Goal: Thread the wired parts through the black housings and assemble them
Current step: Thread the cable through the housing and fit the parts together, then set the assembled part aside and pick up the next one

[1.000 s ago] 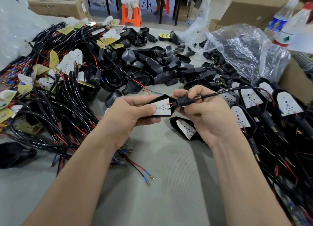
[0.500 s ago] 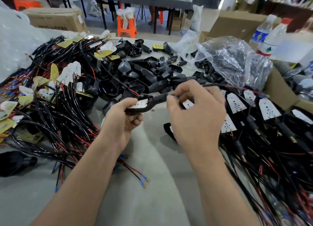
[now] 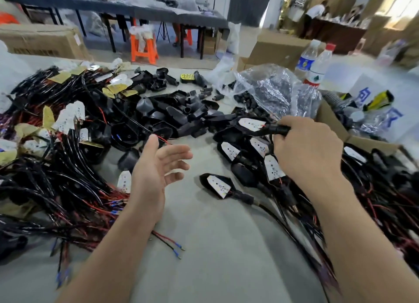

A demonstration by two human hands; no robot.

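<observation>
Right now the right hand (image 3: 306, 150), at about 3 o'clock, has its fingers curled tight around the black stem of an assembled unit (image 3: 251, 124), whose housing points toward 9 o'clock with its white LED board (image 3: 252, 123) facing up; the unit hangs just above the finished units (image 3: 272, 166) heaped from 3 to 5 o'clock. One more of these, a lone finished unit (image 3: 218, 186), lies on the grey table (image 3: 215, 246) just below centre, its cable trailing toward 5 o'clock. The left hand (image 3: 158, 166), just off centre toward 8 o'clock, holds nothing: its palm is turned to the right, fingers straight and spread apart, thumb up. Empty black housings (image 3: 176, 114) are piled from 11 to 12 o'clock, and the wired LED boards (image 3: 56, 155) form a thick tangle of black and red wire at 9 o'clock. A loose wire pair (image 3: 172, 246) with blue terminals lies at 6 o'clock. A clear plastic bag (image 3: 272, 91) of black parts sits at 1 o'clock, with two water bottles (image 3: 317, 69) behind it and an open cardboard box (image 3: 333, 125) at 2 o'clock. An orange stool (image 3: 144, 49) stands on the floor at 11 o'clock.
</observation>
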